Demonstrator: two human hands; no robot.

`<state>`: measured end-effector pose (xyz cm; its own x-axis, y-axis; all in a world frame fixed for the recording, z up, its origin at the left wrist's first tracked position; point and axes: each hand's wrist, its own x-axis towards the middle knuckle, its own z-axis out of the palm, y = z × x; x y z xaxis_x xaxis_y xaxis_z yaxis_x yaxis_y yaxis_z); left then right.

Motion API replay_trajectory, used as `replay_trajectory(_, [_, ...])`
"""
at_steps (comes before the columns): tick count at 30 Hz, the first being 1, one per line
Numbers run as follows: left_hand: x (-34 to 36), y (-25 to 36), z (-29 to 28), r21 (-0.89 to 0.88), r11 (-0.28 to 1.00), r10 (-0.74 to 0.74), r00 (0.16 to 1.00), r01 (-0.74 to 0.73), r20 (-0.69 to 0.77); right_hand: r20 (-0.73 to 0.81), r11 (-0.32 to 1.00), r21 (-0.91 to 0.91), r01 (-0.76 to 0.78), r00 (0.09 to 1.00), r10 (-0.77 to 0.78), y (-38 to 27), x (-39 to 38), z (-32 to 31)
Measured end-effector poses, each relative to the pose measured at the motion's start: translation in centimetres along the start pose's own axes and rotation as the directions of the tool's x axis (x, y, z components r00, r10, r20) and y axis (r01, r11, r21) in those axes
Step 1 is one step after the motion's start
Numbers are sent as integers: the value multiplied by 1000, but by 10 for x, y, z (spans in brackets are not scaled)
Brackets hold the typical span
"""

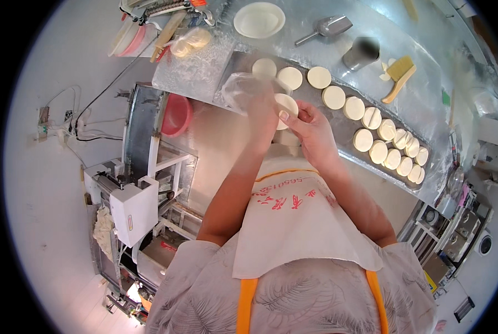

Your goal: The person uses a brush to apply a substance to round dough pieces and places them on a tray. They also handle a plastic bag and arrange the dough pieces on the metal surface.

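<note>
My right hand [317, 131] is closed on a round, pale dough disc [287, 103], its thumb lying across the disc's lower edge. My left hand [264, 114] is at the disc's left side; motion smears its fingers, so their hold does not show. A clear plastic bag [239, 92] lies by the left hand, over the near edge of a long dark tray [343, 142]. Similar discs stand in rows on that tray, such as one beyond my hands [289, 78] and one further right [333, 97]. A few at the right end overlap or lean.
On the metal worktop [316, 53] are a white bowl [259, 20], a metal scoop [332, 26], a dark metal cup [362, 54] and a wooden-handled brush [400, 75]. A bag of dough [192, 42] lies at left. Below stands a red basin [176, 115]; a white machine [133, 210] stands left.
</note>
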<state>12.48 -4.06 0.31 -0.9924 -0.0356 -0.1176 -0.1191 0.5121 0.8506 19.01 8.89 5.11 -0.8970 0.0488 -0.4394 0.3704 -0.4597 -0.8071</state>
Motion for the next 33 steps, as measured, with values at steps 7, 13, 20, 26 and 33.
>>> replay_trajectory(7, [-11, 19, -37, -199, 937, -252, 951, 286, 181, 93, 982, 182, -52, 995, 35, 8, 3, -13])
replay_trajectory(13, [-32, 38, -63, -323, 908, -121, 905, 267, 409, 90, 995, -49, 84, 993, -80, -21, -12, -18])
replay_trajectory(20, [-41, 47, -51, -378, 854, -150, 866, 357, 478, 191, 900, 266, -345, 934, 301, -21, 1, -60])
replay_trajectory(26, [-33, 52, -48, -300, 941, -24, 917, 155, 397, 0, 983, -184, 16, 1000, -16, -49, -14, -38])
replay_trajectory(33, [-38, 62, -47, -567, 801, 62, 917, 191, 395, 675, -187, -613, 768, 386, -629, -65, -27, -17])
